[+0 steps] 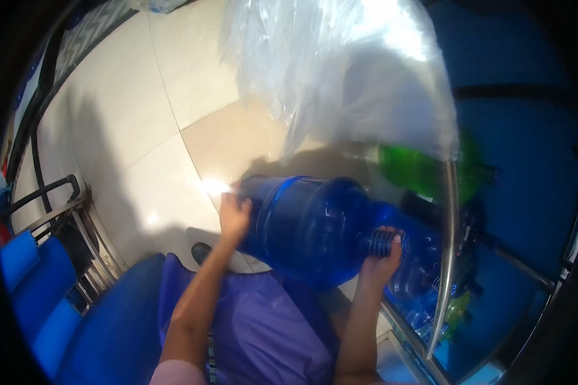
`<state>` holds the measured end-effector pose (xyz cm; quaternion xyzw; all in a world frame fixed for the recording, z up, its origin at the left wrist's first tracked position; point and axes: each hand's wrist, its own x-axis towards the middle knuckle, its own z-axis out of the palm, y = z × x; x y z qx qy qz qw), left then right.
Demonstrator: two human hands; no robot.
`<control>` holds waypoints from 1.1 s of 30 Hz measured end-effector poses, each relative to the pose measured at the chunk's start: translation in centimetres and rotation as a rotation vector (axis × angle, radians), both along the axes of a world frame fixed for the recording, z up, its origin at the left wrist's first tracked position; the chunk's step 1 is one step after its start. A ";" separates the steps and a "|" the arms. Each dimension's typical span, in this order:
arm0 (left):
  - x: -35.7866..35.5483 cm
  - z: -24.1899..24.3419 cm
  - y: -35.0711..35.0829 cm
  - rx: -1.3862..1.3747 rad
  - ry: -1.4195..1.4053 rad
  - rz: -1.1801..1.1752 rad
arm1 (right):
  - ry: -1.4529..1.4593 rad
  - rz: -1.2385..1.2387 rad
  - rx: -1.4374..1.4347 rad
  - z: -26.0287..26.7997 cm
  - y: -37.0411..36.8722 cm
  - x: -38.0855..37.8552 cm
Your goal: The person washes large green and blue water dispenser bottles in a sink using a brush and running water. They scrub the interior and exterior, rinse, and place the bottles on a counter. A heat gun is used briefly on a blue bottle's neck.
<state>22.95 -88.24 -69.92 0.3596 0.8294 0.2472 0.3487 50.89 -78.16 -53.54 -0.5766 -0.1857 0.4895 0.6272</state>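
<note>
A large blue plastic water jug (pixel 298 226) lies on its side across the front of my body, its capped neck pointing right. At its base end is my left hand (pixel 234 216), fingers over the rim. My right hand (pixel 383 257) grips the capped neck, the thumb against the cap. Below the jug a purple apron (pixel 265 332) covers my lap. Big clear plastic bags (pixel 332 72) hang over a metal rail beyond the jug.
A curved metal rail (pixel 447 260) stands on the right. Behind it are a green jug (pixel 409 168) and several smaller bottles (pixel 419 269). Blue chairs (pixel 53 269) are at lower left. Pale tiles (pixel 115 130) cover the floor.
</note>
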 end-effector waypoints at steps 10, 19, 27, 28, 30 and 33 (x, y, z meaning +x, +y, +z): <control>9.8 14.8 3.4 0.489 -0.135 -0.190 | -0.664 0.406 -0.293 2.9 -2.3 5.0; 10.9 17.3 24.8 0.811 -0.202 -1.016 | -0.312 0.127 -0.253 5.7 4.1 -1.1; 4.0 14.9 29.0 0.689 0.323 -0.201 | -0.085 0.165 -0.196 3.6 7.6 2.3; 3.6 14.9 27.6 0.648 0.409 -0.221 | -0.100 0.126 -0.210 3.1 7.6 2.4; 2.9 15.2 24.6 0.639 0.614 -0.230 | -0.298 0.136 -0.247 2.1 8.1 2.2; 1.8 15.9 21.5 0.385 0.649 -0.396 | -0.261 0.257 -0.130 0.9 10.5 1.0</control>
